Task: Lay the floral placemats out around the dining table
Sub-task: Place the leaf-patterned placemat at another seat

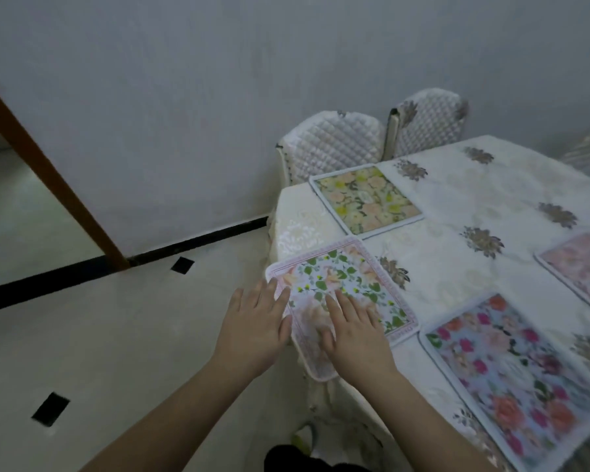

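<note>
A pink-bordered floral placemat (348,281) with green leaves lies at the near corner of the dining table (457,267), its near-left edge hanging past the table's rim. My left hand (252,330) lies flat with straight fingers touching that mat's left edge. Flat on the mat's near part rests my right hand (353,330), fingers spread. A yellow and peach floral placemat (367,198) lies at the far corner. Along the right side lie a red and pink rose placemat (511,373) and a pale pink one (583,270), cut off by the frame.
Two chairs with quilted white covers (334,144) (430,122) stand against the wall behind the table. A white embroidered cloth covers the table. Pale tiled floor with black insets (50,408) spreads to the left, and a wooden door frame (52,175) stands at far left.
</note>
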Motion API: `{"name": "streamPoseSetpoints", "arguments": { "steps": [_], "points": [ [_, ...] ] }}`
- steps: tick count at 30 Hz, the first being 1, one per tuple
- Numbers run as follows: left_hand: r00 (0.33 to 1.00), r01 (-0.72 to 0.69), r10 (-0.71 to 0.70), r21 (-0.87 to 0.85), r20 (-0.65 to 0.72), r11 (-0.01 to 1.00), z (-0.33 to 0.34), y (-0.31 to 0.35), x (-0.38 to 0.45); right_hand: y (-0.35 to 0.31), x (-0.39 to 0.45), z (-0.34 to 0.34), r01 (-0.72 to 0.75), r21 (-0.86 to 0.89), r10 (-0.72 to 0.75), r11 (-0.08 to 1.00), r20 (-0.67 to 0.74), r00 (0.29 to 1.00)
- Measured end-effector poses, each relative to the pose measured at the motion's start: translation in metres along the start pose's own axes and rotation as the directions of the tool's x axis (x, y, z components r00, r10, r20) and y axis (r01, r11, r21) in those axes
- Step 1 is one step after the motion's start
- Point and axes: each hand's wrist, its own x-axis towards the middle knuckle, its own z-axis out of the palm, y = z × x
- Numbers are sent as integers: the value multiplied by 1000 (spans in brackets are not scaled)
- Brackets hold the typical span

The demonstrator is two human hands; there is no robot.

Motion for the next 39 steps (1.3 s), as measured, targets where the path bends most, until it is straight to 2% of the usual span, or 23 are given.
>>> {"name": "streamPoseSetpoints", "arguments": {
  "steps": [2, 7, 16, 21, 25, 30, 35, 39],
  "points": [
    [998, -58, 57, 17, 26, 998, 7, 3, 29, 18, 15, 5, -57, 33, 58, 998, -23, 998],
    [979, -196, 192, 63, 63, 979, 17, 5, 90, 45, 49, 16, -141, 149, 139, 979, 26, 990],
    [902, -426, 415, 97, 120, 899, 32, 16, 171, 62, 72, 27, -332, 176, 341, 927, -23, 940],
    [798, -592, 577, 51, 174, 804, 61, 11, 213, 56, 81, 54, -506, 196, 519, 840, -15, 855],
    [685, -707, 694, -25, 222, 707, 81, 6, 240, 35, 91, 67, -662, 216, 679, 718, -10, 734],
    [547, -811, 797, -75, 257, 580, 89, -3, 260, 8, 96, 74, -788, 267, 823, 554, -33, 568],
    [477, -848, 812, -67, 337, 525, 110, -16, 262, -5, 85, 84, -849, 282, 881, 448, 26, 473],
    [457, -857, 797, -43, 394, 513, 127, -26, 257, -10, 74, 100, -858, 295, 887, 421, 65, 458]
  ]
}}
